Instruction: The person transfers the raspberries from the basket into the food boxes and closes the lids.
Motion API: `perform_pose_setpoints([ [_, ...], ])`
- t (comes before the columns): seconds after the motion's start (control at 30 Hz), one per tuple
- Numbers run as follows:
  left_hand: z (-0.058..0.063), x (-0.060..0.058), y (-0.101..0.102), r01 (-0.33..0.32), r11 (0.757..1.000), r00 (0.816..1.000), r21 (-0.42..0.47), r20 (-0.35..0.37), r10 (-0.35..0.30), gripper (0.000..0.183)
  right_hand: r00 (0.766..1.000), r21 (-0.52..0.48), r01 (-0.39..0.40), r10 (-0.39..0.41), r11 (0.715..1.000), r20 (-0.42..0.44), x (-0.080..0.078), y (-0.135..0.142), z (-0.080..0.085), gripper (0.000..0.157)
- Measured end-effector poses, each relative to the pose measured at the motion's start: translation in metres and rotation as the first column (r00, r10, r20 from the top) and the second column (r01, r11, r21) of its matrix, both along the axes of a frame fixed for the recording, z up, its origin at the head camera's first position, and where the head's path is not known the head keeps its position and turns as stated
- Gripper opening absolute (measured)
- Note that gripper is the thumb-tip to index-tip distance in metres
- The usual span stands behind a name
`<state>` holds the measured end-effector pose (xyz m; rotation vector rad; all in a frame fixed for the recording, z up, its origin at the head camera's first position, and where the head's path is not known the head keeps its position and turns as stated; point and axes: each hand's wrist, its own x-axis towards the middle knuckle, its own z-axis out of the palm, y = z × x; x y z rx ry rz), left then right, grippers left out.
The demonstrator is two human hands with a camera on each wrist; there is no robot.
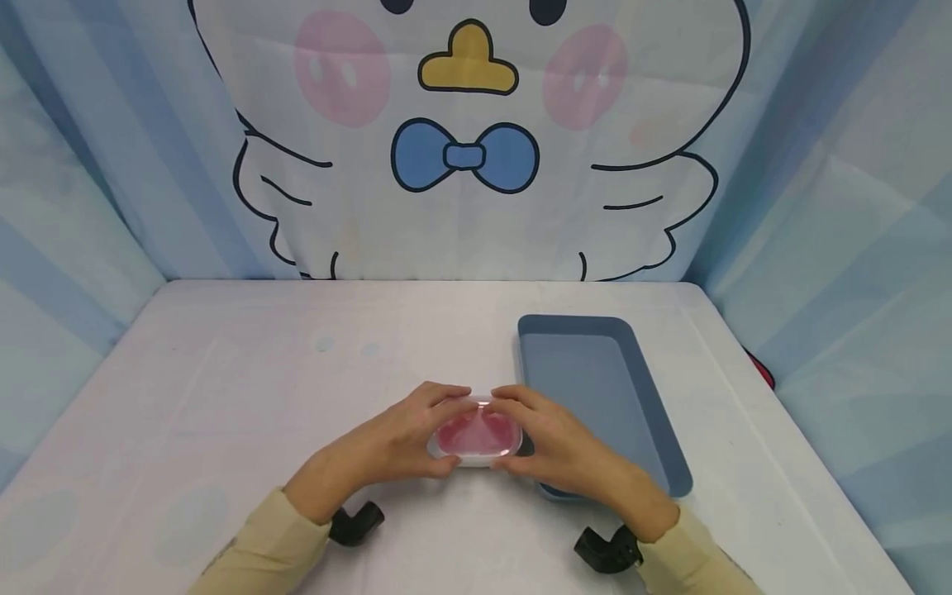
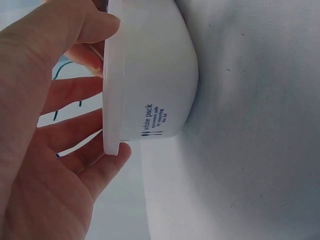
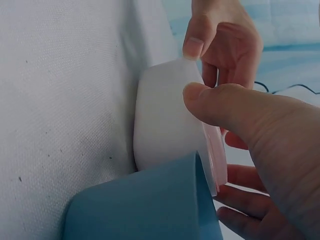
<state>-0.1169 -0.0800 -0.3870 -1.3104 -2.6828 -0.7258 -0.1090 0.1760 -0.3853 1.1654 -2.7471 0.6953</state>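
A white food container [image 1: 464,461] with a translucent pink lid [image 1: 478,434] sits upright on the table. My left hand [image 1: 402,434] grips its left side, thumb at the near rim and fingers along the far rim. On the other side, my right hand [image 1: 559,442] holds the rim in the same way. In the left wrist view, blue print reading "white pack" marks the container wall [image 2: 157,65], and the lid appears seated on the rim. The right wrist view shows my right thumb [image 3: 205,102] against the lid's edge; the container's contents cannot be made out.
A blue-grey tray [image 1: 576,372] lies right of the container, its near-left corner partly behind my right hand. Black mounts [image 1: 357,525] sit at both wrists. A printed curtain [image 1: 461,223] stands behind the white table [image 1: 245,372], with striped curtains at both sides.
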Motion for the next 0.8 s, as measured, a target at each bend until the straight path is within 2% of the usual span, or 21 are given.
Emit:
perform_pose_setpoints([
  [0.17,0.000,0.000,0.004,0.001,1.000,1.000,-0.009,0.002,-0.001,0.063,1.000,0.020,0.007,-0.006,1.000,-0.029,0.001,0.003,0.003,0.063],
  [0.33,-0.002,0.002,0.009,-0.015,0.999,1.000,-0.034,-0.009,0.015,0.058,1.000,0.042,0.016,-0.015,0.999,-0.022,0.002,0.006,0.003,0.062],
  [0.4,-0.004,0.004,0.010,-0.018,0.999,0.999,-0.042,-0.043,0.016,0.058,1.000,0.049,0.015,-0.014,0.999,-0.023,0.002,0.005,0.003,0.062],
  [0.47,-0.008,0.007,0.012,-0.022,0.998,0.994,-0.062,-0.111,0.015,0.059,0.999,0.060,0.013,-0.011,0.998,-0.035,0.003,0.005,0.003,0.062],
  [0.6,-0.017,0.015,0.018,-0.074,0.988,0.975,-0.135,-0.217,0.043,0.065,0.996,0.090,0.021,-0.013,0.996,-0.090,0.006,0.002,0.002,0.066],
  [0.8,-0.024,0.028,0.027,-0.197,0.949,0.958,-0.247,-0.255,0.132,0.081,0.974,0.192,0.094,-0.049,0.977,-0.223,0.019,-0.013,-0.008,0.079],
])
